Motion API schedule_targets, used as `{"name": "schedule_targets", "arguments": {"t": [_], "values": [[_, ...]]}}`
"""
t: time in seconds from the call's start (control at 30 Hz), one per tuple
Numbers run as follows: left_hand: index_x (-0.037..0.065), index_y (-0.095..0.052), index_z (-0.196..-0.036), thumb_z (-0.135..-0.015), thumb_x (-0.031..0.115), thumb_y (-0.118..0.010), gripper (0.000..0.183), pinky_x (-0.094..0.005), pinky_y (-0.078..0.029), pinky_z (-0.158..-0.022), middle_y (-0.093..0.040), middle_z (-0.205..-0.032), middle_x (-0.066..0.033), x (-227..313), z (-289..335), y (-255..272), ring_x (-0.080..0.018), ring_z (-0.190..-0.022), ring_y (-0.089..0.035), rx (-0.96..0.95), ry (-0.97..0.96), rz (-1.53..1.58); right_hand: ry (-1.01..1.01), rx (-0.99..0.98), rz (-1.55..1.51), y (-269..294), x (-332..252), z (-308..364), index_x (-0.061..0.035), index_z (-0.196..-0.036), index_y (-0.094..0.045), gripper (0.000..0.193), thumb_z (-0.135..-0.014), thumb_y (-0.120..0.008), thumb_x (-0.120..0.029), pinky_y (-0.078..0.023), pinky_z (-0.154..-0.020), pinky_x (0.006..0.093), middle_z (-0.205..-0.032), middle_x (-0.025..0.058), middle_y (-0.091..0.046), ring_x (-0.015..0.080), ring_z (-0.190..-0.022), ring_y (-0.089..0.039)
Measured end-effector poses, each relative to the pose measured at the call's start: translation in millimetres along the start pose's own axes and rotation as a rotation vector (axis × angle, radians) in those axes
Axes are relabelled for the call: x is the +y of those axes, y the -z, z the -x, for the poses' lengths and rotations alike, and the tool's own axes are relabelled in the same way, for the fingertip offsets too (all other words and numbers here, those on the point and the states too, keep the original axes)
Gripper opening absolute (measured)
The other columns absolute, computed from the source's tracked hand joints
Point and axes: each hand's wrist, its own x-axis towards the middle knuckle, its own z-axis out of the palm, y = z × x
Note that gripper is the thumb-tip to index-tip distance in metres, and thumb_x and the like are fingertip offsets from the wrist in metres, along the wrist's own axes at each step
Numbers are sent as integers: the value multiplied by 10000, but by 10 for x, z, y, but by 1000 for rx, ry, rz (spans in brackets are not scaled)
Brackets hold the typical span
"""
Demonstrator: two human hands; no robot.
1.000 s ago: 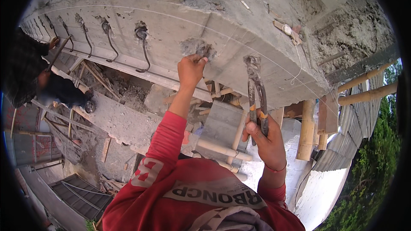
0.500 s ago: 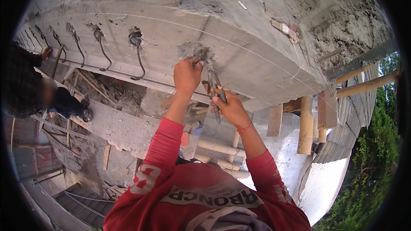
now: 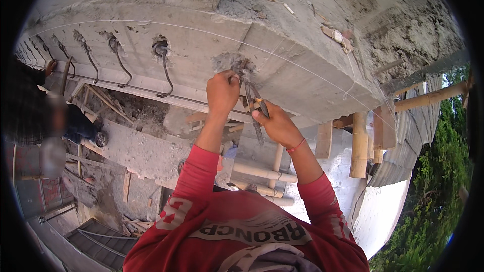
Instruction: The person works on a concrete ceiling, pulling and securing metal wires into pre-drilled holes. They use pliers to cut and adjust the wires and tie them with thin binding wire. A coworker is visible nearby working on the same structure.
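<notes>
My left hand point(image 3: 223, 92) is raised to a rough chipped hole point(image 3: 245, 63) in the concrete beam. Its fingers are pinched together at the hole's lower edge, and whatever lies between them is too small to make out. Just to the right, my right hand point(image 3: 276, 123) is closed on dark pincers point(image 3: 249, 99) with bits of orange on the handles. The pincers' head points up to the hole beside my left fingertips, and the jaws are hard to see. One handle hangs below my right fingers.
Bent steel bars point(image 3: 166, 73) stick out of a row of holes to the left. A white string point(image 3: 282, 56) runs along the beam. Bamboo poles point(image 3: 359, 146) and boards stand at right. Another person point(image 3: 30, 100) works at far left. Rubble and planks lie below.
My left hand has drawn slightly down from the hole, showing more of it. My right hand, with the pincers, has shifted a little to the right. The view has tilted slightly.
</notes>
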Motion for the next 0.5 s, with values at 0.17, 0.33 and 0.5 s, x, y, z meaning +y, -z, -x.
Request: {"name": "schedule_targets", "arguments": {"t": [0.17,0.33,0.5], "values": [[-10,-780,-1015,-963,154,-678,200,-449,-519,-700,-694,-783,-251,19,92,-49,-411,-710,-680,35,1,78,-78,4,-98,-86,85,-35,11,-1278,-631,305,-1091,-636,-230,-522,-713,327,-914,41,-631,137,-776,-602],[-22,-765,-1024,-974,154,-667,208,-421,-519,-691,-697,-749,-213,24,171,-75,-332,-686,-692,43,68,165,-233,54,-248,-316,-81,27,9,-1231,-614,268,-1096,-621,-222,-536,-638,327,-896,38,-610,133,-746,-614],[-26,-722,-1187,-1052,291,-655,351,-412,-555,-720,-740,-958,-124,-227,145,-80,-260,-796,-699,-271,465,602,-230,103,-326,-543,-10,-8,4,-1209,-626,235,-1096,-614,-201,-540,-625,334,-904,52,-632,148,-748,-638]]}}
